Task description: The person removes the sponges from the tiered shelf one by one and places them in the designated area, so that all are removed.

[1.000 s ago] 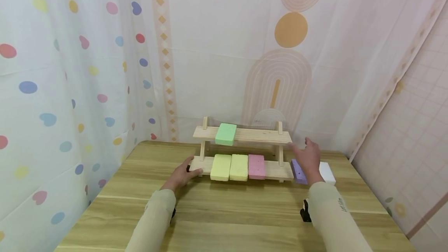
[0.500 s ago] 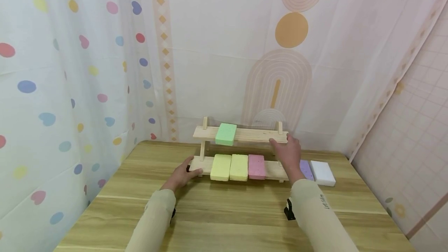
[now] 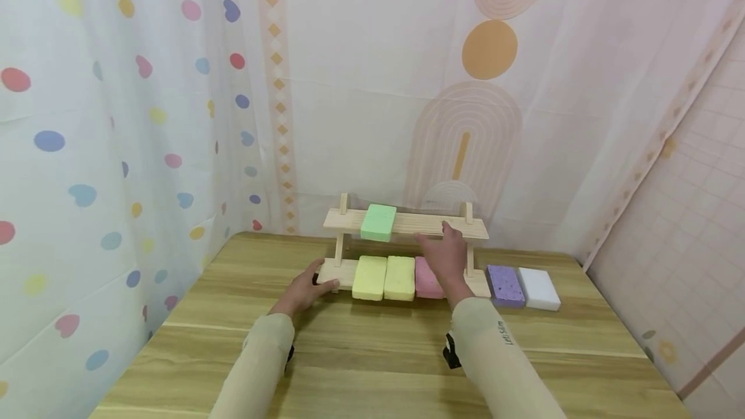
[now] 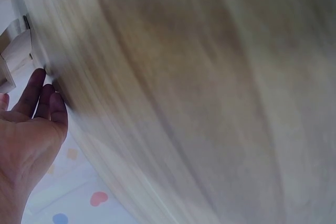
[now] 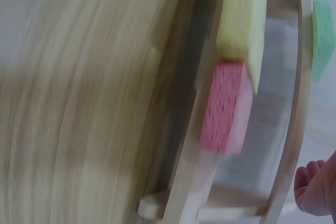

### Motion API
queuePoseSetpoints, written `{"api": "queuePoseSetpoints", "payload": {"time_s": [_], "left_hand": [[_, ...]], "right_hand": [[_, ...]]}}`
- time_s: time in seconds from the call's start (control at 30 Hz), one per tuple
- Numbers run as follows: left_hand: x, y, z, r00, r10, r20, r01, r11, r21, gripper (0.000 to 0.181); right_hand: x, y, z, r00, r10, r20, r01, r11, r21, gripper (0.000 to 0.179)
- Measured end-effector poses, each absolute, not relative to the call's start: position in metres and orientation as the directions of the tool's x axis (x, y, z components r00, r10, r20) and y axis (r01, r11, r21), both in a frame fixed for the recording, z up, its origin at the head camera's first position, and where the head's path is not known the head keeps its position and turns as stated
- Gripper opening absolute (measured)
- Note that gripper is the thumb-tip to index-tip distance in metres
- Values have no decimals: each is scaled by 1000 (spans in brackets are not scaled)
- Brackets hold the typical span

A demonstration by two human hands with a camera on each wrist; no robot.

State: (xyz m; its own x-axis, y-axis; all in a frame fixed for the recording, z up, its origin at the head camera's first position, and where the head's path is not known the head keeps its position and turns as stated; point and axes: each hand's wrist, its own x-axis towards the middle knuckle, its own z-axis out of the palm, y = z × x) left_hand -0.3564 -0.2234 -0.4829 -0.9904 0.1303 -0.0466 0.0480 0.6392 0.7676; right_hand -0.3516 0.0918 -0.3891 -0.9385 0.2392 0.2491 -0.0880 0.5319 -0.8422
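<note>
A two-tier wooden rack (image 3: 433,224) carries a green sponge (image 3: 379,222) on its upper shelf. Two yellow sponges (image 3: 384,278) and a pink sponge (image 3: 427,280) lie side by side along the lower shelf. My left hand (image 3: 302,288) is at the left end of that shelf, thumb along its front edge; in the left wrist view its relaxed fingers (image 4: 32,92) reach to the tabletop beside the rack. My right hand (image 3: 447,254), holding nothing, hovers before the rack, overlapping the pink sponge's right part. Its fingers (image 5: 302,182) bend loosely near the upper shelf in the right wrist view.
Right of the rack, a purple sponge (image 3: 506,286) and a white block (image 3: 539,289) lie on the wooden table (image 3: 372,354). A patterned curtain (image 3: 361,128) hangs directly behind the table and along its left side.
My right hand has swept left, from over the purple sponge, past the rack's right end, to the pink sponge. The purple sponge and white block are uncovered. My left hand stays put.
</note>
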Motion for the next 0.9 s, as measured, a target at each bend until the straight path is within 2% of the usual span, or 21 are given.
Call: {"api": "queuePoseSetpoints", "payload": {"time_s": [0.2, 0.4, 0.9], "left_hand": [[-356, -222, -482, -991, 129, -47, 44, 628, 777, 86], [-357, -223, -484, -991, 125, -40, 47, 628, 777, 88], [-357, -224, -484, -992, 123, -29, 52, 610, 791, 88]], "right_hand": [[-350, 68, -391, -942, 208, 262, -126, 506, -854, 87], [-352, 48, -395, -941, 199, 273, -128, 537, -834, 89], [-358, -2, -399, -911, 304, 277, -67, 556, -829, 96]]}}
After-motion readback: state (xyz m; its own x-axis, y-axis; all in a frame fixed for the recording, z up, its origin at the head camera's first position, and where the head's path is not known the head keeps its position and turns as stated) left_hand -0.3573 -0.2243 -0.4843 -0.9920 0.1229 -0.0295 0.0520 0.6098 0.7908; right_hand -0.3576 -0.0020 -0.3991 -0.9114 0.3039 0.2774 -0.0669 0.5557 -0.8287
